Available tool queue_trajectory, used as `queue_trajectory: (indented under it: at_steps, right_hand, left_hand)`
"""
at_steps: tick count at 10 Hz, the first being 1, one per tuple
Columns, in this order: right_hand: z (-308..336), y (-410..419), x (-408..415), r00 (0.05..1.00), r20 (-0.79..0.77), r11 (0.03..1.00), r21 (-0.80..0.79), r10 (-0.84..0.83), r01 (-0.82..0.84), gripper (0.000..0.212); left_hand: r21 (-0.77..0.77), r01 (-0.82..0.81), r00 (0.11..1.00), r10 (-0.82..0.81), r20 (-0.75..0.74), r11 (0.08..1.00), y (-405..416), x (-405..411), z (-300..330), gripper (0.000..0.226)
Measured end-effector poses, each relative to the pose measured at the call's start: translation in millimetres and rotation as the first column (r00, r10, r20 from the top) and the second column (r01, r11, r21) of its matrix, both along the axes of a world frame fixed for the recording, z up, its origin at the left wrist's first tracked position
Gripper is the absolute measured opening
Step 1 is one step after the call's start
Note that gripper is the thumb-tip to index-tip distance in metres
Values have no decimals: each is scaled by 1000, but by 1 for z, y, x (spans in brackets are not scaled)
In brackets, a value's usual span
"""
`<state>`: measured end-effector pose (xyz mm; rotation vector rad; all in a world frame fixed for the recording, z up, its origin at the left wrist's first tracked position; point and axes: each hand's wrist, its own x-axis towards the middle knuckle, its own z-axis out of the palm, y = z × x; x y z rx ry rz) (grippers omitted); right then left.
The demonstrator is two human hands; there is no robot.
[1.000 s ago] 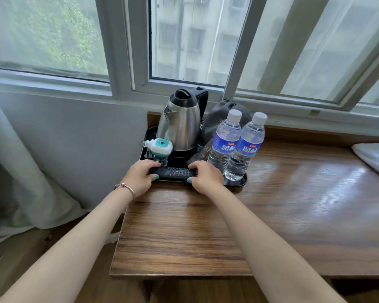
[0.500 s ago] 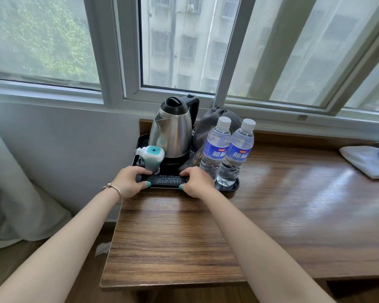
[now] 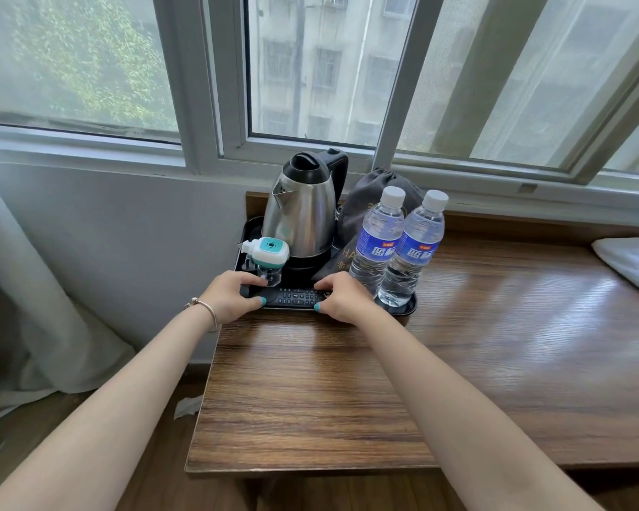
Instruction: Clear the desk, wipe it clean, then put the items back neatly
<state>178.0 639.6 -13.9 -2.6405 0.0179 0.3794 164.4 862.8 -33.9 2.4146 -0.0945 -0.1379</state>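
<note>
1. A black tray (image 3: pixel 247 230) is kept at the desk's (image 3: pixel 347 381) far left corner, under the window, so that most of the desk top is left bare.
2. A steel kettle (image 3: pixel 303 212) is stood at the tray's back, with a grey drawstring bag (image 3: pixel 351 215) propped behind two upright water bottles (image 3: pixel 377 248) (image 3: pixel 414 252) at the tray's right end; the tall things are thus kept away from its near edge.
3. A small plug-in vaporiser (image 3: pixel 268 256) is stood at the tray's left end, touching or just beside the left hand's fingers.
4. A black remote control (image 3: pixel 297 297) is laid along the tray's near edge, square to it.
5. The remote's left end is pinched by the left hand (image 3: pixel 233 295), thumb in front and fingers curled over the far side; its right end is gripped likewise by the right hand (image 3: pixel 344 296). A two-handed hold is judged to serve straightening.
6. The put-back stage appears nearly done.
7. A folded white cloth (image 3: pixel 631 261) is left at the desk's far right edge.
</note>
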Motion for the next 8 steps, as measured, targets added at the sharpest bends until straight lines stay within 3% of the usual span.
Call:
queue_trajectory:
  at_steps: [2,5,8]
  right_hand:
    - [-2,-1,1,1000,-2,1000,-3,27,-27,52]
    - [-5,-6,-8,998,48,999,5,31,-32,49]
    - [-12,-22,-28,985,166,985,160,41,-68,46]
  left_hand:
    - [24,-5,1000,5,8,1000,1,-1,-2,36]
    - [203,18,999,-10,-39,979,-16,-3,5,39]
    - [112,-103,992,94,85,988,-32,-3,-5,37]
